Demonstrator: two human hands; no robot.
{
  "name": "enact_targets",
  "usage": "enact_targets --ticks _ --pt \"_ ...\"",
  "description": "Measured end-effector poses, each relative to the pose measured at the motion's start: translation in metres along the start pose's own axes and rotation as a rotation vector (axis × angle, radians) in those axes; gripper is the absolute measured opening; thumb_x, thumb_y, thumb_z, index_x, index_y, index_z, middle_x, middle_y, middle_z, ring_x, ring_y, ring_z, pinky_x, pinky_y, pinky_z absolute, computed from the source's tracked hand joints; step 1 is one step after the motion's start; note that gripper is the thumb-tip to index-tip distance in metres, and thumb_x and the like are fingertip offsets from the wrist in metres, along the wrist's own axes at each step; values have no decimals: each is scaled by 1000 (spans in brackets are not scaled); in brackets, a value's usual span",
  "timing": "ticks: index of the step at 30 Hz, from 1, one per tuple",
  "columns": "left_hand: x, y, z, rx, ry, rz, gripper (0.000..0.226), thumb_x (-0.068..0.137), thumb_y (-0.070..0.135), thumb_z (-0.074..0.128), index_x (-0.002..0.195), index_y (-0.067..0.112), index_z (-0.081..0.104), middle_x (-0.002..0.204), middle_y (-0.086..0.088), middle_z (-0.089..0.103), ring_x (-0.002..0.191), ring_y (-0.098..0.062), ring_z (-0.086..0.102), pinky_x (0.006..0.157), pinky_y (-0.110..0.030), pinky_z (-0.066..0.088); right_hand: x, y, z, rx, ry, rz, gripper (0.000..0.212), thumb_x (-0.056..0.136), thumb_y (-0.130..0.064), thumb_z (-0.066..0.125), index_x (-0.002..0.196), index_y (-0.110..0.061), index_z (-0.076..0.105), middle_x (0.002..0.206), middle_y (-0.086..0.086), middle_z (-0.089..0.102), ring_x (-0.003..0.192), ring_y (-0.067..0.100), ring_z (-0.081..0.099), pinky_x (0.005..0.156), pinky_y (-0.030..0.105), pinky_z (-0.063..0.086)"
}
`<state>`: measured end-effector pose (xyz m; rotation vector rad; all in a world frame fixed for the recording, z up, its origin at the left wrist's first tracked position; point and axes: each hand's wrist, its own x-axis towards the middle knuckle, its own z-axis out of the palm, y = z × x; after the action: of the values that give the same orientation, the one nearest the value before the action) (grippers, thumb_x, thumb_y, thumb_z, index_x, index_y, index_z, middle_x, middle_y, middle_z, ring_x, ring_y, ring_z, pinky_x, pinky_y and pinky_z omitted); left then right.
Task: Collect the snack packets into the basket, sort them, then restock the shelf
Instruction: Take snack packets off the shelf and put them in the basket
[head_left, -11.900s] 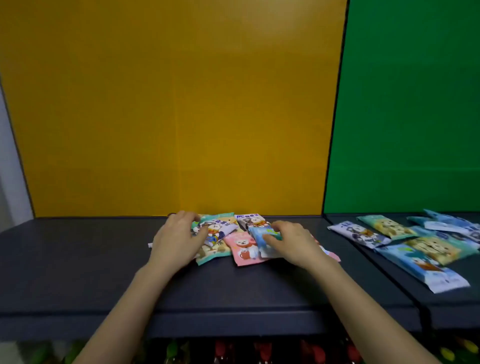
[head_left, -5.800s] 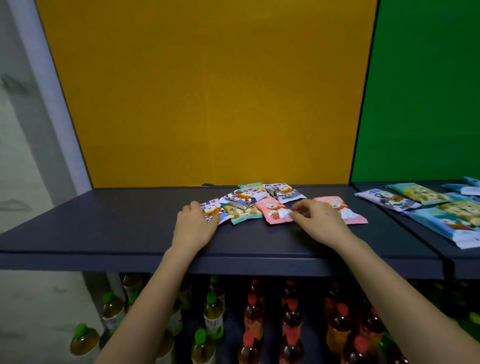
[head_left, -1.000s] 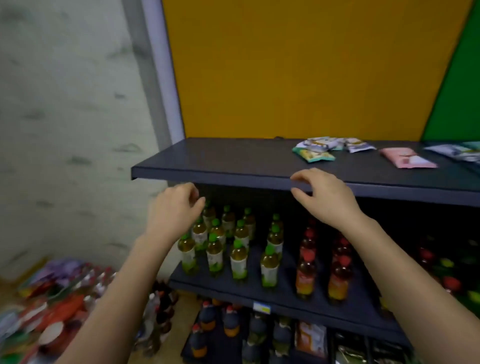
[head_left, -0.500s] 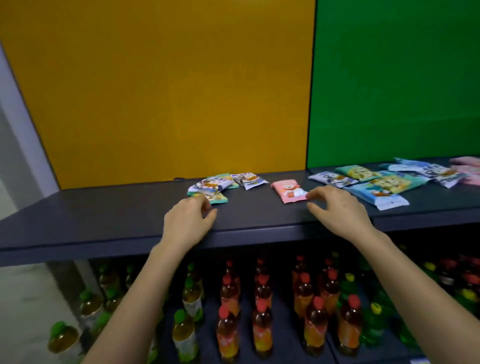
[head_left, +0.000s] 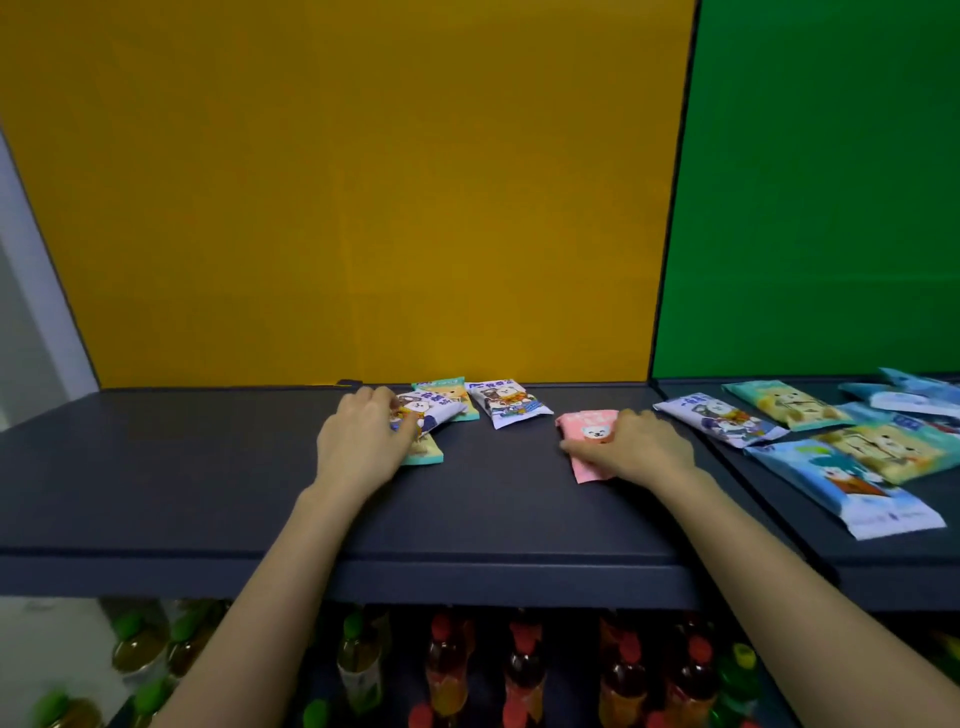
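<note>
Small snack packets lie on the dark shelf (head_left: 208, 483) before the yellow back panel. My left hand (head_left: 361, 444) is on the left pile, its fingers and thumb curled round the end of a white-and-blue packet (head_left: 434, 410). That packet lies over a teal one (head_left: 428, 453). Another teal packet (head_left: 448, 389) and a white packet (head_left: 506, 402) lie just behind, untouched. My right hand (head_left: 636, 447) covers the right half of a pink packet (head_left: 586, 430), fingers curved over it and thumb along its front edge. No basket is in view.
On the adjoining shelf section at the right, before the green panel, lie several longer packets, among them a purple-white one (head_left: 719, 420) and a blue one (head_left: 852, 483). Bottled drinks (head_left: 447, 670) with red and green caps fill the shelf below.
Both hands have moved from the shelf's front edge onto the packets: the left onto the white-and-blue packet, the right onto the pink one. The view has moved closer to the shelf.
</note>
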<state>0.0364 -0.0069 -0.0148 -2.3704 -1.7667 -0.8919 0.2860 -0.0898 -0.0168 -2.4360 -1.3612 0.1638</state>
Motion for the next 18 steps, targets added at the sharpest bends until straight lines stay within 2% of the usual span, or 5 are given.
enact_targets --ticks 4,9,11,14,18 --pt "25 -5 12 80 -82 -69 50 95 47 35 120 8 53 126 -14 54 119 -29 43 91 -40 39 20 -5 0 167 -145 62 80 54 -68 72 115 -18 60 122 4 61 109 22 57 86 31 45" --pt "55 -1 15 169 -347 -152 83 70 75 52 120 9 53 133 -12 48 127 -29 37 98 -40 36 26 0 0 331 -108 -64 37 74 -46 70 97 -18 66 101 2 71 99 21 62 87 32 48" --pt "64 2 13 141 -359 -154 73 62 74 63 101 12 57 121 -10 54 117 -28 44 88 -37 40 29 4 2 448 -94 -70 39 74 -42 72 101 -15 65 101 5 71 96 21 64 88 35 51" --pt "68 8 10 36 -340 -168 59 58 63 76 70 15 45 85 -5 57 78 -21 51 59 -28 35 32 7 4 617 -119 -67 45 71 -39 75 105 -14 62 102 6 70 93 22 67 89 39 53" --pt "65 8 0 -5 -194 -192 57 57 55 81 66 13 42 72 -3 52 74 -24 50 58 -30 33 26 -4 2 846 -122 -117 28 77 -29 74 99 -15 63 103 8 71 91 23 68 88 41 54"
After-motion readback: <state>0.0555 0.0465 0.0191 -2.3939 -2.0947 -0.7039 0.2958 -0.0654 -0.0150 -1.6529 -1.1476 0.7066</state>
